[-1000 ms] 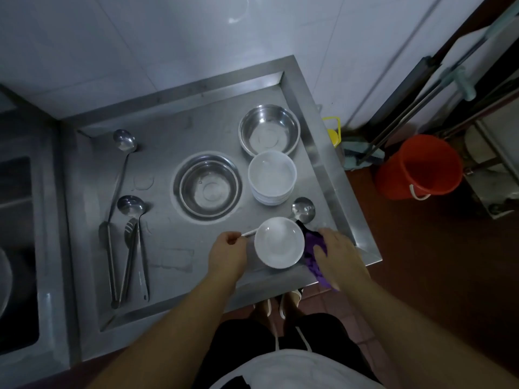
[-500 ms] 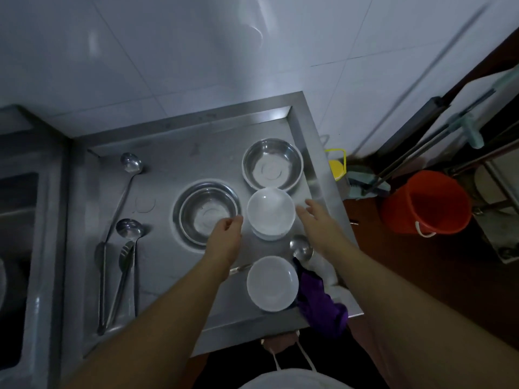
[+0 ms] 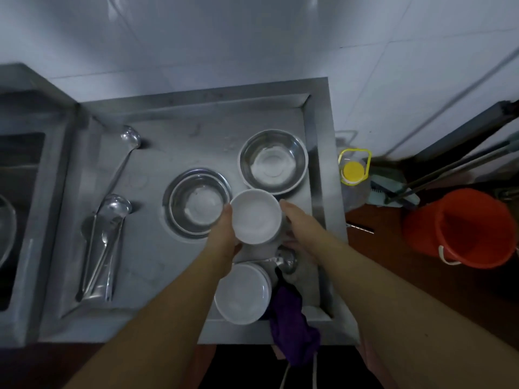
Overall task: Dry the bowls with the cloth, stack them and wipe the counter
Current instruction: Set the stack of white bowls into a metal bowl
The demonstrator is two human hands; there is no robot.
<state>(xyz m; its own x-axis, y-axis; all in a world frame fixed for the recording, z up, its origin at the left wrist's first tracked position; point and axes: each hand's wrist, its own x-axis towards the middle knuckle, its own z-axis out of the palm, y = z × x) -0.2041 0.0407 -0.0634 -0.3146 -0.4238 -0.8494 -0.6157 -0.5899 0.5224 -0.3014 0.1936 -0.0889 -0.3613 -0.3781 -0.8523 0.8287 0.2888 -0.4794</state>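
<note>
Both hands have closed in since half a second ago: the left hand (image 3: 224, 231) and the right hand (image 3: 297, 223) now grip the white bowl stack (image 3: 256, 216) from its two sides, arms stretched forward over the steel counter (image 3: 157, 256). How many bowls are stacked is hard to see. Nearer lies a single white bowl (image 3: 242, 293), with the purple cloth (image 3: 292, 327) just right of it, hanging over the near edge.

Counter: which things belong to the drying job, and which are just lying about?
Job: white bowl stack held between left hand and right hand; near white bowl; purple cloth; steel bowls.
Lying about: ladles; orange bucket; yellow-capped bottle.
</note>
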